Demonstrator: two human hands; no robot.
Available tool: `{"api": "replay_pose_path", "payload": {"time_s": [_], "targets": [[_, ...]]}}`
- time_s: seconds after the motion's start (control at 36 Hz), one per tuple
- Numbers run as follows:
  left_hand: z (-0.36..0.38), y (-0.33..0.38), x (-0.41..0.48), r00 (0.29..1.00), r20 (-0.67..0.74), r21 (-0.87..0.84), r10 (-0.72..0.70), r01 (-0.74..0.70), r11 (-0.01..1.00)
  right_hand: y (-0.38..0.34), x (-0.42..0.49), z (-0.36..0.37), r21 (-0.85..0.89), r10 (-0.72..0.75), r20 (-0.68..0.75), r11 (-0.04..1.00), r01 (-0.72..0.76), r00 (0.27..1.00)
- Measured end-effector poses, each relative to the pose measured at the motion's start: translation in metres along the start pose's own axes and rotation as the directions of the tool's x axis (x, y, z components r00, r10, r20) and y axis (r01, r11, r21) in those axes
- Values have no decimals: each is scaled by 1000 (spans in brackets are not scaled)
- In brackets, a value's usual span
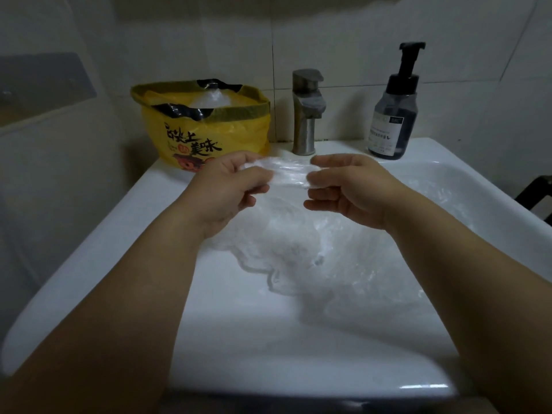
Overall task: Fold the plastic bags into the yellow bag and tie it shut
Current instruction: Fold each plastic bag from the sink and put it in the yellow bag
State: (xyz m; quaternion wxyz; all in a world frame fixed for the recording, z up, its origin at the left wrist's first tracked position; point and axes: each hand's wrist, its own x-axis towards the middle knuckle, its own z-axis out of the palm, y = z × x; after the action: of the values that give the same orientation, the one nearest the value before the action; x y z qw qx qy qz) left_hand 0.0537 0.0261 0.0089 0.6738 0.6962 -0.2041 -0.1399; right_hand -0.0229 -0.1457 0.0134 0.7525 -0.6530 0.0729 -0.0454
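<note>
A clear plastic bag (288, 171) is stretched between my two hands above the white sink (98, 249). My left hand (230, 189) pinches its left end and my right hand (346, 186) pinches its right end. The rest of the clear plastic (298, 246) hangs down and lies crumpled in the basin. The yellow bag (203, 130) with black printed characters stands open on the sink's back left corner, its rim rolled down. Inside it I see clear plastic (209, 100) and some black plastic (182, 110).
A metal faucet (306, 112) stands at the back middle of the sink, right of the yellow bag. A dark pump bottle (394, 115) stands at the back right. Tiled wall runs behind. A dark object (534, 195) shows at the right edge.
</note>
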Motion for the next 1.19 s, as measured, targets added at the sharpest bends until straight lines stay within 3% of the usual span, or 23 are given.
{"api": "replay_pose_path", "payload": {"time_s": [0.11,0.22,0.28,0.36,0.53,0.72,1.0,1.19], "targets": [[-2,3,3,998,-13,-246,-63,57,968,-2,-5,2,-117,62,91,992,-51,994],[7,1,2,999,25,-539,-29,38,841,4,-5,12,-141,11,94,990,3,996],[16,-5,-2,980,194,-475,-48,136,870,9,-4,21,-97,-39,75,994,46,996],[35,-14,-9,929,344,-125,-136,189,974,16,-3,30,-93,-81,49,992,85,996],[39,-5,-7,977,195,-271,-87,139,952,21,-2,32,-263,-138,68,953,151,988],[16,7,3,999,31,-474,-40,50,879,11,-3,27,-239,-93,115,964,118,989],[4,-3,6,994,-41,-387,-103,79,919,6,-7,13,-232,-34,81,971,52,996],[-3,0,4,997,44,-301,-63,73,951,1,-6,6,-175,-72,1,982,71,997]]}}
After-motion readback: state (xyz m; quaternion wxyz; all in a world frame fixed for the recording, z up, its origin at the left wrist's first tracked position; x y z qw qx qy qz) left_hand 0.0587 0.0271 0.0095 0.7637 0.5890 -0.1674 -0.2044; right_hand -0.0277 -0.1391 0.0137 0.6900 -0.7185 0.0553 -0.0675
